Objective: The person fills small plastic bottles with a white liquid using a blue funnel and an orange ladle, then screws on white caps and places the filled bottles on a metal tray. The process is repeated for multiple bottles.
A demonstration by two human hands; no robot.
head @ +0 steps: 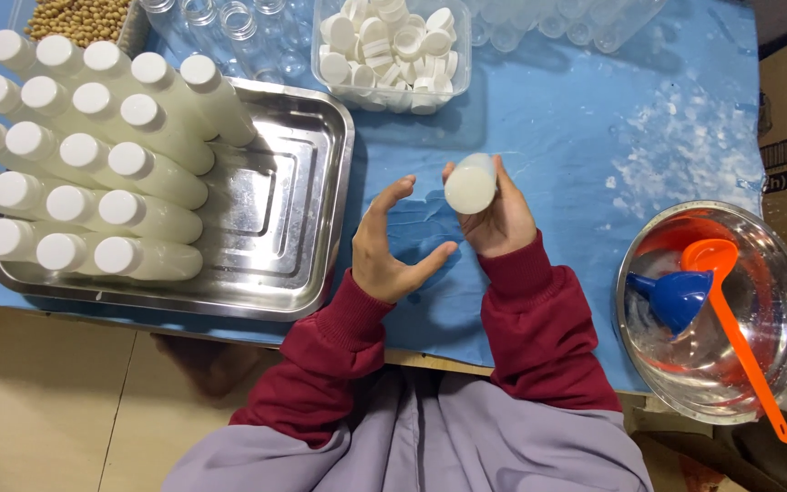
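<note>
Above the blue table (548, 118), right hand (501, 219) grips a white bottle (471, 184); left hand (392, 246) curls open, empty.

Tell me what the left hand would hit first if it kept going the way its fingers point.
Probably the white bottle held in the right hand: the left hand curls open toward it, though depth is unclear.
</note>
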